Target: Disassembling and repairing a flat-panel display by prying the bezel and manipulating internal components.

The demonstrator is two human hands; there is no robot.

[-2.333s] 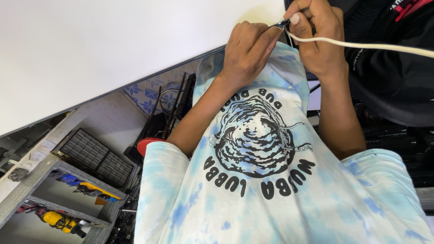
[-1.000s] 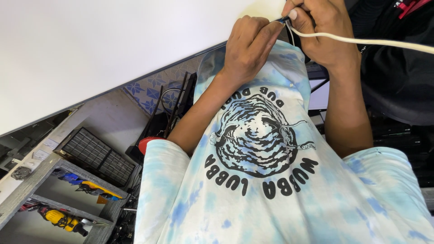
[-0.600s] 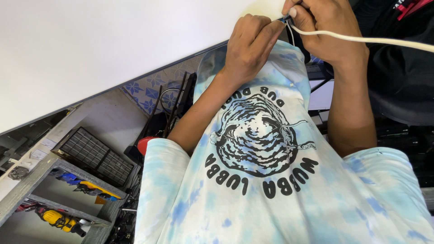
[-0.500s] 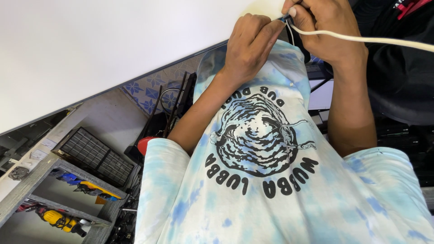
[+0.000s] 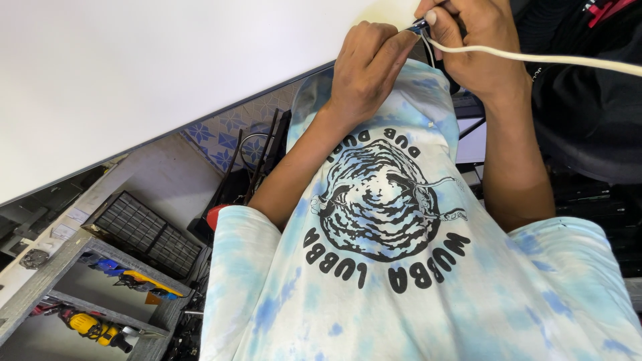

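Observation:
My left hand (image 5: 366, 67) and my right hand (image 5: 471, 41) are raised together at the top of the view, above my blue and white tie-dye shirt (image 5: 401, 267). My right hand grips a cream cable (image 5: 555, 60) that runs off to the right edge. The fingertips of my left hand pinch the cable's small dark end (image 5: 418, 27), where thin wires show between the two hands. The fingers hide the tip itself.
A large white panel (image 5: 167, 73) fills the upper left. Below it are a black slatted crate (image 5: 144, 230), grey shelves (image 5: 87, 267) with a yellow power tool (image 5: 90, 326) and other tools, and a red object (image 5: 215, 215). Dark gear (image 5: 588, 120) lies at the right.
Both hands have drifted slightly up and to the right with the cable still held between them. Nothing else has shifted.

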